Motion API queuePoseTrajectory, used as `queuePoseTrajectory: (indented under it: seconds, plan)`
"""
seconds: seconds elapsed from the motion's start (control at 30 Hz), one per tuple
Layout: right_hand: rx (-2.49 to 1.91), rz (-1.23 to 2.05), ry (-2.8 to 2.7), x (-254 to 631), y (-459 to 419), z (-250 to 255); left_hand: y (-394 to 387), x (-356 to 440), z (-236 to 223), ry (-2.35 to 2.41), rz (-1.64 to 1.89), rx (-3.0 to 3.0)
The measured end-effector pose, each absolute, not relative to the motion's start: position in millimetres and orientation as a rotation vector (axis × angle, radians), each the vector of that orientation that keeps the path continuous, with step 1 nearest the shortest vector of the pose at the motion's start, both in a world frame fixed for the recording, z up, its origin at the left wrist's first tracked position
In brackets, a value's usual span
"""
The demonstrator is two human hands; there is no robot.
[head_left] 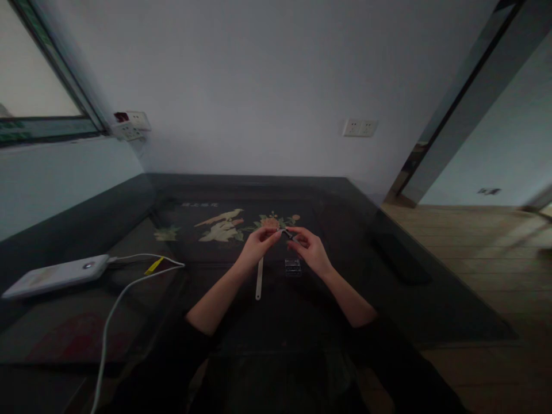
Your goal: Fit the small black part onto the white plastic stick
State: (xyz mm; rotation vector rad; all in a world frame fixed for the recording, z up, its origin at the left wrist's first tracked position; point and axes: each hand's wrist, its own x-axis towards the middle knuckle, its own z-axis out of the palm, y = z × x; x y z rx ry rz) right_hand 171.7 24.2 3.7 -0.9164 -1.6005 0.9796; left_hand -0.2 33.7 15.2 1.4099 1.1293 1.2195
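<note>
Above the dark tabletop, my left hand (257,246) and my right hand (311,249) face each other with fingertips almost meeting. Between them is a small dark object with a pale end (286,233), too small to name. Both hands are closed in a pinch on it, the left at its pale end and the right at its dark end. Beneath my left hand lies a thin, pale flat strip (259,280) with a hole at its near end. A small clear case (292,267) rests on the table between my forearms.
A white power bank (60,276) with a white cable (112,310) and yellow tag (154,265) lies on the left of the glossy table (233,339). Toward the right is a flat black object (399,259). The wall behind has sockets (360,127).
</note>
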Motion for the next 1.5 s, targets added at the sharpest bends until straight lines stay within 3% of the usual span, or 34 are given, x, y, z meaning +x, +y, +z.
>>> queuePoseTrajectory:
  seconds: [0.47, 1.5]
  plan:
    - [-0.876, 0.736, -1.694, 173.9, 25.2, 1.4, 32.6, -0.4, 17.1, 1.100, 1.208, 1.501]
    - [-0.989, 0.660, -1.668, 174.2, 23.5, 4.0, 37.0, 0.3, 9.7, 1.034, 1.312, 1.437]
